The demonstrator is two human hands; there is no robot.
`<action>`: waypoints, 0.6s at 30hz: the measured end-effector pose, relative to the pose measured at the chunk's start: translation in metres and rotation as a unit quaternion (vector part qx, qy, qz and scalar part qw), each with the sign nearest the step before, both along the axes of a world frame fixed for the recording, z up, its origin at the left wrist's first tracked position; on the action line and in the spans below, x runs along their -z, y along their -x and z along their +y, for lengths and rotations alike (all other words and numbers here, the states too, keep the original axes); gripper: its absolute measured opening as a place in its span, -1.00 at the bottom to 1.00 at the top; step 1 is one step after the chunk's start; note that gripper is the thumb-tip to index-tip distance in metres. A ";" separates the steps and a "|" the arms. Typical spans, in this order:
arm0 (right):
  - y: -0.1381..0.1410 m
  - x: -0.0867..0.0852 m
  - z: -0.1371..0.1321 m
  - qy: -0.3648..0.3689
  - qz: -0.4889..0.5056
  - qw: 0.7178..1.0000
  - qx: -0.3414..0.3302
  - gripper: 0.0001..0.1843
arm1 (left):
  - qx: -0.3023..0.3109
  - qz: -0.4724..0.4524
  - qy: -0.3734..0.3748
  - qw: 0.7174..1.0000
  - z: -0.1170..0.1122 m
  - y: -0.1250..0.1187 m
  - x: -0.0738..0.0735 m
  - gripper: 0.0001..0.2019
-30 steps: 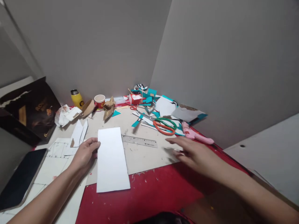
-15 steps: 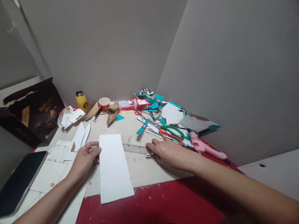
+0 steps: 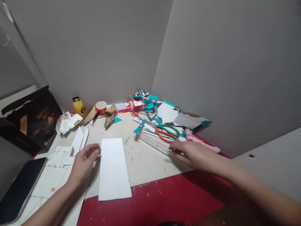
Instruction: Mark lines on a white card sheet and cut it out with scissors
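Observation:
A tall white paper rectangle (image 3: pixel 113 169) lies on a beige cutting board (image 3: pixel 143 163) over a red table. My left hand (image 3: pixel 83 163) rests at the paper's left edge, fingers curled and touching it. My right hand (image 3: pixel 195 153) is pinched on the near end of a clear ruler (image 3: pixel 154 142), which is lifted and angled toward the scrap pile.
Orange and green scissors (image 3: pixel 167 132), a pink glue gun (image 3: pixel 202 142), teal and white paper scraps and a grey sheet (image 3: pixel 191 120) crowd the back right. A yellow bottle (image 3: pixel 78 105), a paper cup (image 3: pixel 101 107), a dark box (image 3: pixel 35 117) and a tablet (image 3: pixel 18 188) stand left.
My right hand reached left to the ruler, took hold of it, and has pulled it back to the right, lifting and turning it. My left hand stayed at the paper's edge.

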State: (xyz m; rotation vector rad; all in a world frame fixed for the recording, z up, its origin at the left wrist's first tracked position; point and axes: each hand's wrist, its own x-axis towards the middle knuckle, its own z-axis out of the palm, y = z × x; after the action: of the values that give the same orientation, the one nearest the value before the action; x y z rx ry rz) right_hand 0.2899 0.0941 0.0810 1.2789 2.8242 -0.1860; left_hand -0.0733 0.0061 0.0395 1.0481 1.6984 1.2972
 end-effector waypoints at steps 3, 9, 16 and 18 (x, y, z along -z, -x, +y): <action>-0.003 -0.009 -0.006 0.029 0.059 0.998 0.006 -0.79 | 0.022 0.065 -0.027 0.997 -0.014 -0.006 -0.021 -0.62; 0.021 -0.025 -0.017 0.213 0.287 0.933 0.040 -0.79 | 0.443 0.172 0.062 0.878 -0.084 -0.062 -0.073 -0.44; 0.060 0.010 -0.006 0.434 0.448 0.770 0.138 -0.66 | 0.646 0.132 0.158 0.735 -0.118 -0.091 -0.062 -0.40; 0.064 0.021 -0.005 0.450 0.451 0.759 0.137 -0.69 | 0.599 0.120 0.180 0.771 -0.130 -0.084 -0.059 -0.44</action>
State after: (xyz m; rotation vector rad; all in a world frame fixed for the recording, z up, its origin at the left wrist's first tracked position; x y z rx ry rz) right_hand 0.2255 0.0886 0.0604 1.4762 2.2574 -2.3591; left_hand 0.0104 -0.1241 0.0988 1.6483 0.9359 -0.0021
